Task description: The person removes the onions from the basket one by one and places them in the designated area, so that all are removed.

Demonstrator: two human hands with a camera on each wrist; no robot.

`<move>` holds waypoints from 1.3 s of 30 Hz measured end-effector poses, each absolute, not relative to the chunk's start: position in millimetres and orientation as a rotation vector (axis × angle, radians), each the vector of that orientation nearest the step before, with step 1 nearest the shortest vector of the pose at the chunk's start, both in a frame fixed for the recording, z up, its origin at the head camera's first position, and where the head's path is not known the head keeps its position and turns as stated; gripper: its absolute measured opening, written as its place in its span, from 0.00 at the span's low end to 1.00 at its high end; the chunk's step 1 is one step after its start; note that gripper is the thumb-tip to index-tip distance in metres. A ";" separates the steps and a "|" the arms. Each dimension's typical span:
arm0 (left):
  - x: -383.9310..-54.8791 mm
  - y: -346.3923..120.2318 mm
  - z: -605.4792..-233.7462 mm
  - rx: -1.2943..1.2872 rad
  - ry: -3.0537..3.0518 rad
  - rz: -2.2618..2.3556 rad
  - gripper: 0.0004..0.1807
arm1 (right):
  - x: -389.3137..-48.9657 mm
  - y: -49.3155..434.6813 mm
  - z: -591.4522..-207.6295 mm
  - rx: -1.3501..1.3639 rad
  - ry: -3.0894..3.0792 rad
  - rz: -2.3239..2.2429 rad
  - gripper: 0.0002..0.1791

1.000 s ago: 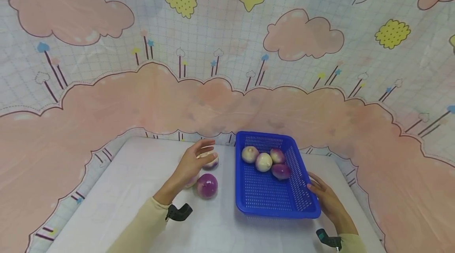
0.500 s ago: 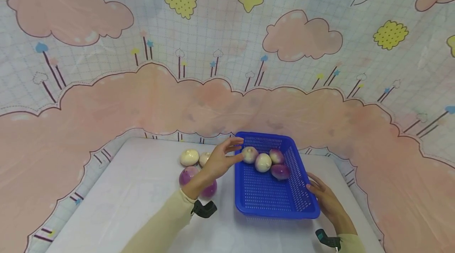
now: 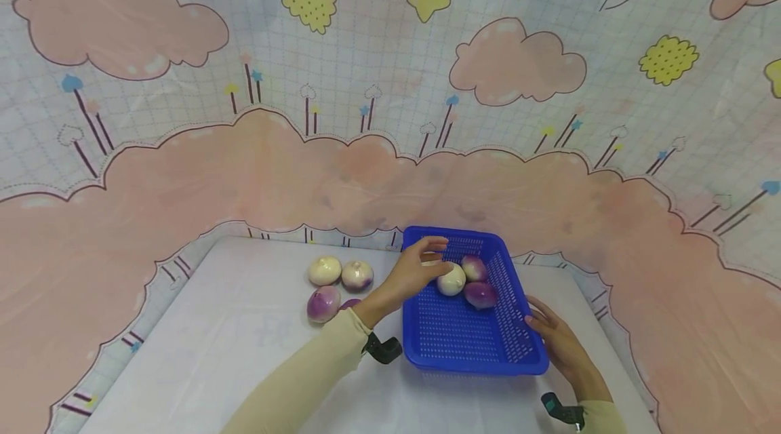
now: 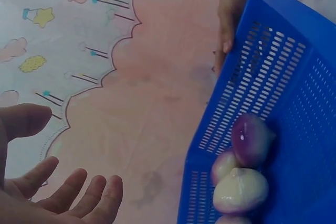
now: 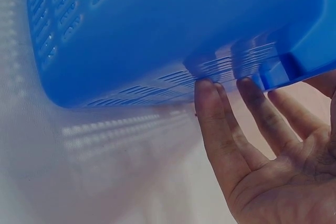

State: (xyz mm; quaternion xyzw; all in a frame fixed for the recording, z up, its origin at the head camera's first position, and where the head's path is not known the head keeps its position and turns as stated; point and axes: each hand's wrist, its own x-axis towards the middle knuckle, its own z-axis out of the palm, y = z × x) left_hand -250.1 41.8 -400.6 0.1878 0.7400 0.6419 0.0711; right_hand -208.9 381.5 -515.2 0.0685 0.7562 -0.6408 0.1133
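My left hand [image 3: 415, 274] is over the left part of the blue plastic basket [image 3: 451, 346], thumb and fingers spread apart with nothing between them. Purple-and-white onions lie in the basket: a pale one [image 3: 451, 279] just beyond the fingertips, a purple one [image 3: 481, 295] and another [image 3: 474, 268] against it. My left hand hides one more from the head view. At the basket's right side, my right hand [image 3: 564, 346] holds the rim, with its thumb at the edge. In the right wrist view, fingers [image 5: 210, 103] touch the outer wall beneath the rim.
Left of the basket, several onions stand in a group on the white table [image 3: 201, 352]: a pale one [image 3: 325, 270], one with a purple base [image 3: 356, 275], a purple one [image 3: 323, 304] and one mostly hidden by my left wrist. A patterned cloth [image 3: 342, 183] hangs behind.
My left hand has moved right, from above the onions on the table to over the basket, uncovering table onions and covering one in the basket. The right hand and basket stay put.
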 end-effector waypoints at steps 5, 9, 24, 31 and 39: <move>-257.8 58.5 -405.3 0.545 2.236 1.891 0.28 | -208.2 382.2 -515.0 0.192 2.225 -1.876 0.38; -264.0 71.8 -410.5 0.473 2.256 1.855 0.28 | -208.0 382.4 -515.9 0.188 2.218 -1.881 0.38; -277.5 117.6 -440.7 0.405 2.344 1.753 0.30 | -207.0 382.2 -515.3 0.178 2.223 -1.875 0.38; -281.9 133.7 -449.5 0.345 2.346 1.750 0.30 | -208.3 381.0 -511.8 0.189 2.235 -1.880 0.38; -282.1 147.5 -467.8 0.318 2.321 1.700 0.35 | -207.6 378.1 -515.5 0.236 2.244 -1.887 0.39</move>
